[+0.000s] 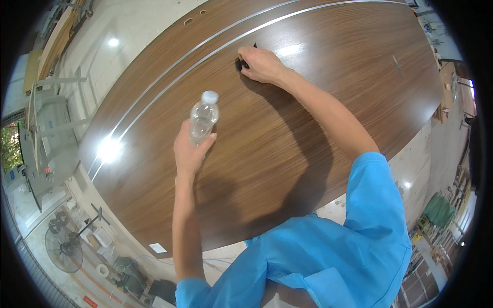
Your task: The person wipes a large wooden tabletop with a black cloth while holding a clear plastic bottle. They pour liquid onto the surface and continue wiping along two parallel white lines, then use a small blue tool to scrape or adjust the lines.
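Note:
A large brown wood-grain panel lies before me, with two pale metal strips running along its far left side. My left hand is wrapped round a clear plastic bottle with a white cap, held upright above the panel. Farther off and to the right, my right hand is closed on a dark cloth pressed against the panel's surface, close to the strips. Most of that cloth is hidden under my fingers.
At the panel's near left corner lies a small white label. A standing fan is on the floor at the lower left. Wooden boards lean at the upper left. A green cover and stacked materials are at the right.

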### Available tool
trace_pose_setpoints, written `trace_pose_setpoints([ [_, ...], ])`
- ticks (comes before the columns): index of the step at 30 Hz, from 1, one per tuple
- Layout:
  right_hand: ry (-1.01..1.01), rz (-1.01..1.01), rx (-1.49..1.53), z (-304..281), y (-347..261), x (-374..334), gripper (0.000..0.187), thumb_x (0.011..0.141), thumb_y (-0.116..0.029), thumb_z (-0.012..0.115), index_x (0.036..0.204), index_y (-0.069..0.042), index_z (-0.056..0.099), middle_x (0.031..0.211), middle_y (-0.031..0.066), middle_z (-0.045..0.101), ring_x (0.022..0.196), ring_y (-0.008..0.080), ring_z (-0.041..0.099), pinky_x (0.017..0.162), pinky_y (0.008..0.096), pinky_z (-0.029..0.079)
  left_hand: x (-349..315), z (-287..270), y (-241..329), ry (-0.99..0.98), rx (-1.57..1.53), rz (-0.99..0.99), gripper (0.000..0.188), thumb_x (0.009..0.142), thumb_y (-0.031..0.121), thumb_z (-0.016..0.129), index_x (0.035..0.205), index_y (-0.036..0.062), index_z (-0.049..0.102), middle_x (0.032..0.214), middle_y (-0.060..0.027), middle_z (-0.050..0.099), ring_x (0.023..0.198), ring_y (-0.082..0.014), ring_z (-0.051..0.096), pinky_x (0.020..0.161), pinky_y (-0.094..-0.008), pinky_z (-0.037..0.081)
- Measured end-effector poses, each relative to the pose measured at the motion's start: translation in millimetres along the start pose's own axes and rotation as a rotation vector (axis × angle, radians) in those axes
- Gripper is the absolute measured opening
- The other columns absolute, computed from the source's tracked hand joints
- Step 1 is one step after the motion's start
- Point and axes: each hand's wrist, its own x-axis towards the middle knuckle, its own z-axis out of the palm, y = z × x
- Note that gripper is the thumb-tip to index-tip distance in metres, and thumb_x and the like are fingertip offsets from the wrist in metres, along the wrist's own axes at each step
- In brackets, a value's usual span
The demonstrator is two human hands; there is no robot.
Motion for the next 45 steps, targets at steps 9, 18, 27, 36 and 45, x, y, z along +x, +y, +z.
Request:
trace_pose_setpoints([
  [9,0.6,0.154,0.579,11,40,-20,0.024,0.095,-0.022,0.076,0.109,-0.002,0.072,0.101,0.0171,0.075,0.089,0.0328,0.072,0.081,0.0413,0.057,53,10,50,-0.261,0.643,-0.116,0.067,0.084,0.058,0.083,0.126,0.0073,0.073,0.102,-0.02,0.08,0.1,-0.0404,0.076,0.089,-0.0507,0.056],
  [18,0.563,0.032,0.495,11,34,-21,0.025,0.095,-0.021,0.075,0.109,-0.001,0.071,0.104,0.0158,0.075,0.094,0.0332,0.073,0.085,0.0418,0.058,71,11,74,-0.282,0.85,-0.139,0.064,0.085,0.059,0.082,0.119,0.0053,0.075,0.101,-0.0235,0.08,0.101,-0.0432,0.077,0.09,-0.0536,0.057],
  [27,0.556,-0.024,0.387,13,36,-21,0.023,0.096,-0.022,0.075,0.109,-0.004,0.071,0.105,0.0132,0.074,0.094,0.0336,0.073,0.086,0.0423,0.058,71,15,90,-0.194,0.97,-0.125,0.055,0.09,0.046,0.083,0.117,-0.0005,0.073,0.102,-0.0277,0.079,0.101,-0.0458,0.077,0.089,-0.0545,0.06],
  [36,0.511,-0.019,0.285,12,33,-22,0.024,0.096,-0.027,0.075,0.11,-0.008,0.071,0.104,0.0106,0.073,0.092,0.0326,0.073,0.083,0.0433,0.059,69,19,91,-0.157,1.034,-0.021,0.043,0.091,0.036,0.085,0.112,0.0017,0.07,0.1,-0.0216,0.079,0.093,-0.0402,0.079,0.08,-0.0501,0.063],
  [45,0.176,0.08,0.115,9,-7,-32,0.032,0.095,-0.029,0.076,0.117,-0.007,0.067,0.118,0.0155,0.071,0.107,0.0381,0.072,0.092,0.0492,0.059,52,24,55,-0.001,0.79,0.09,0.053,0.087,0.035,0.089,0.125,0.0041,0.067,0.117,-0.0213,0.077,0.109,-0.0389,0.075,0.089,-0.0495,0.06],
])
